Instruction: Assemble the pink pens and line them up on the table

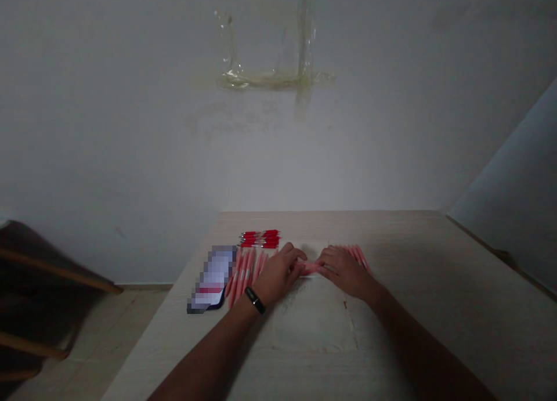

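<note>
My left hand [278,271] and my right hand [346,268] meet near the middle of the table, fingers closed on the two ends of a slim pink pen-like piece [310,267]. It lies level between them; its exact kind is too blurred to tell. Beside my left hand lie several pink pen-like sticks [241,276], some with pale bands. More pink sticks [357,253] rest behind my right hand, partly hidden by it. Several red pens [261,238] with silvery tips lie in a stack beyond my left hand. A dark band [255,300] circles my left wrist.
A phone [213,279], its screen blurred out, lies at the table's left side. The pale wooden table [313,372] meets a wall [130,128] with old tape [265,82] on it. Dark furniture with wooden bars [56,267] stands at the left.
</note>
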Available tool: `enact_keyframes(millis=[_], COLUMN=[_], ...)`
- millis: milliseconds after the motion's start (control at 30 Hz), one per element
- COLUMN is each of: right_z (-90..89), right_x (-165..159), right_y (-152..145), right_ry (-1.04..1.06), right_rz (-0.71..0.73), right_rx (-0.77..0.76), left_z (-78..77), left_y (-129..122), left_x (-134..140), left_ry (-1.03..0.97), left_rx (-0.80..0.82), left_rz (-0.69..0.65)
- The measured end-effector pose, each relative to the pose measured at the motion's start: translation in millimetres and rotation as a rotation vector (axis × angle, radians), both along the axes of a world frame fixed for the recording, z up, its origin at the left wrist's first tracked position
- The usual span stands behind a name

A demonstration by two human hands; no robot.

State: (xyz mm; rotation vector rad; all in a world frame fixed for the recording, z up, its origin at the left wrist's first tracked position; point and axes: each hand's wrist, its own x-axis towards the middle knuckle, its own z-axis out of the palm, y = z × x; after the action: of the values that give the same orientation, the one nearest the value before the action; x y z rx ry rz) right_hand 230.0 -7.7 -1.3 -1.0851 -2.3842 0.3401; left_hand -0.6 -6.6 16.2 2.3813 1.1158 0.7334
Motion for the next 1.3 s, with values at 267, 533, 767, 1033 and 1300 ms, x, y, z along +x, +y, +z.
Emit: enact_keyframes(millis=[267,533,767,1033,1300], right_z=[0.2,-2.0,-7.1,-8.3,-7.8], right_x=[-11,-6,-9,-11,-5], right_y=[-6,-6,-5,-7,-4], right_ry=[-0.061,0.011,-0.030,-0.058,-0.039], right_rz=[0.097,-0.006,-0.011,-0.008,-0.034], right_rx=[-0.053,-0.123,-0.113,-0.147,-0.119], left_z=[-13.1,-15.1,-9.8,-11.6,-10.3], left_y=[1,2,1,1,1], left_x=[5,3,5,4,3], left_ry=[-0.002,0.038,0.024,0.091,0.150], left_rx=[-0.086,-0.067,-0.076,-0.088,-0.046], left_rz=[-0.099,-0.069,-0.086,-0.117,-0.059])
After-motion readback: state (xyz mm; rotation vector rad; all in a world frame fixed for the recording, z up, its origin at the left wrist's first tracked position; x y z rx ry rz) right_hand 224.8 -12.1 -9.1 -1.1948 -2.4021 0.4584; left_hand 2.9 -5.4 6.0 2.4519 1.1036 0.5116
